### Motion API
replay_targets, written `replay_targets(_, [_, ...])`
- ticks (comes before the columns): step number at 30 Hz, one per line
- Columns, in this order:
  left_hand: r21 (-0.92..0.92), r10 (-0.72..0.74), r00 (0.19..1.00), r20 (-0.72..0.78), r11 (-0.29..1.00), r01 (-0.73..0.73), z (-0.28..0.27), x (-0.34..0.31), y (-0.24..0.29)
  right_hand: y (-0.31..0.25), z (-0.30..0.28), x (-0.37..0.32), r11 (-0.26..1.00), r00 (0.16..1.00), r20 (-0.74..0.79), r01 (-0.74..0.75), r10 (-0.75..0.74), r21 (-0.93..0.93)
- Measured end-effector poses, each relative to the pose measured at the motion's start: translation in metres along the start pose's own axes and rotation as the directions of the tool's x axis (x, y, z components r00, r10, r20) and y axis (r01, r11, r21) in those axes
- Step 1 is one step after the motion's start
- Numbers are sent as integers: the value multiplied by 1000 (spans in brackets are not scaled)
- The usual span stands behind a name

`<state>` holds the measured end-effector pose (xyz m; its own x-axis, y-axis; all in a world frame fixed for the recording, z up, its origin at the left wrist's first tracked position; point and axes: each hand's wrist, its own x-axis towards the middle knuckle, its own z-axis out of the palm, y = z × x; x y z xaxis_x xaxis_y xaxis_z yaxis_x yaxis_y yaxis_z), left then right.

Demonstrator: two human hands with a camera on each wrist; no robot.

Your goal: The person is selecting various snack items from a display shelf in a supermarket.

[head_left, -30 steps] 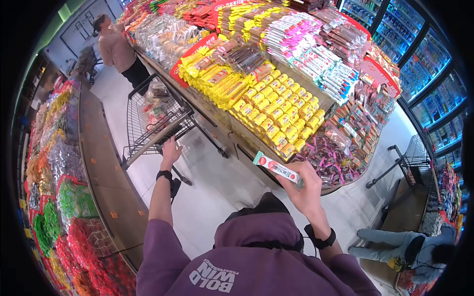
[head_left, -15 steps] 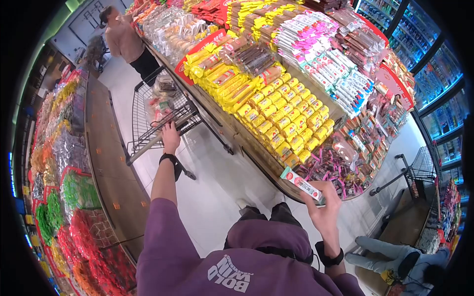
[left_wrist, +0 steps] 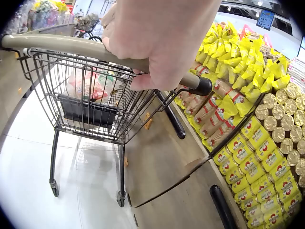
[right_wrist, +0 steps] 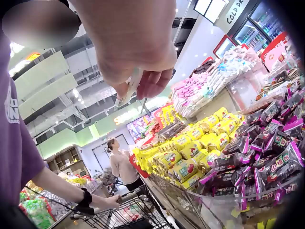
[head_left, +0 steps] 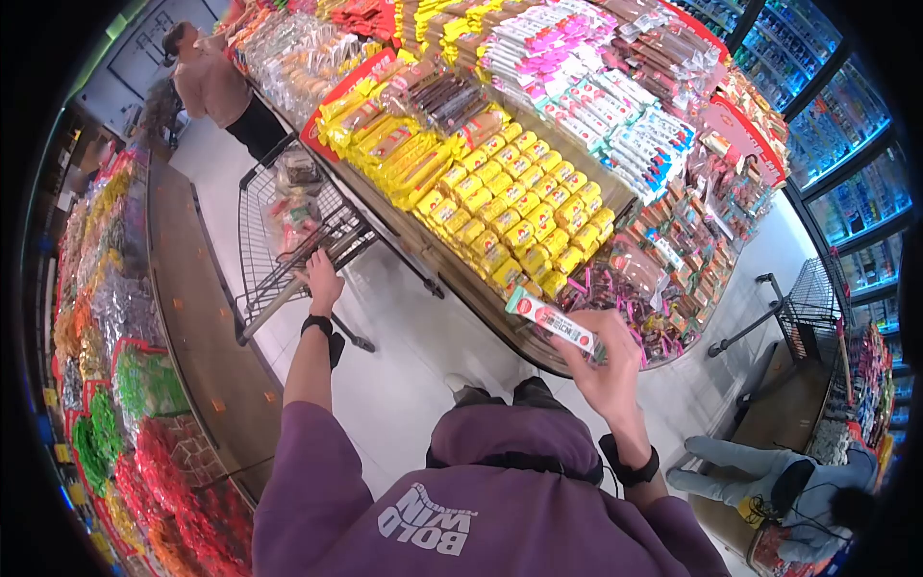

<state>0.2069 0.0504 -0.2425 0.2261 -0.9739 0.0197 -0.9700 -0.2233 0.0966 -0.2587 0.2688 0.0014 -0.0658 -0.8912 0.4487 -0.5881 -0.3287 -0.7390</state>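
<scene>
My right hand [head_left: 611, 361] pinches a snack bar [head_left: 551, 322] between thumb and fingers, holding it up in front of the display's rounded corner. Its white wrapper carries red and dark print and has a pale green end. In the right wrist view the bar [right_wrist: 127, 89] is partly hidden behind the hand. On the left, my left hand [head_left: 324, 284] grips the shopping cart's handle [left_wrist: 71, 45], thumb curled under it in the left wrist view. Clear bags of food [left_wrist: 90, 85] lie in the cart's wire basket [head_left: 279, 216].
Beyond the bar stands a display with yellow-wrapped rolls [head_left: 514, 207], dark packets with pink ends [right_wrist: 267, 157] and white-and-pink sticks [head_left: 538, 43]. A candy shelf [head_left: 183, 279] runs along the left. One person [head_left: 213, 82] stands ahead, another [head_left: 798, 490] at right, near a second cart [head_left: 808, 308].
The head view swings right, then back left, and more of the feet shows than at first. Both hands keep their hold on the snack bar and the cart handle.
</scene>
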Motion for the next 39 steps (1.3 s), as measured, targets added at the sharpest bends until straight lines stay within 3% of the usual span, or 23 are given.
replay_targets(7, [-46, 5, 990, -142, 999, -12, 20, -49, 24, 15, -2, -1, 999, 997, 66, 32, -34, 38])
replay_targets(10, [-126, 110, 977, -181, 983, -134, 22, -66, 27, 21, -4, 0, 997, 994, 91, 55, -60, 58])
replay_targets(17, [-186, 201, 975, -95, 958, -216, 17, -113, 54, 37, -16, 4, 987, 990, 97, 88, -101, 131])
replay_targets(21, [-221, 231, 971, 63, 952, -212, 5, -140, 79, 48, -24, 7, 977, 983, 92, 144, -159, 159])
replay_targets(22, [-192, 267, 963, 44, 948, -254, 2, -146, 86, 50, -27, 8, 971, 979, 97, 163, -181, 173])
replay_targets(25, [-220, 183, 973, 143, 964, -149, -10, -168, 107, 60, -32, 9, 960, 968, 113, 202, -226, 196])
replay_targets(30, [-210, 214, 969, 124, 960, -185, -8, -199, 130, 73, -38, 10, 945, 953, 145, 230, -267, 231])
replay_targets(39, [-288, 260, 923, 284, 941, -176, -8, -259, 162, 83, -49, 15, 936, 953, 123, 240, -278, 257])
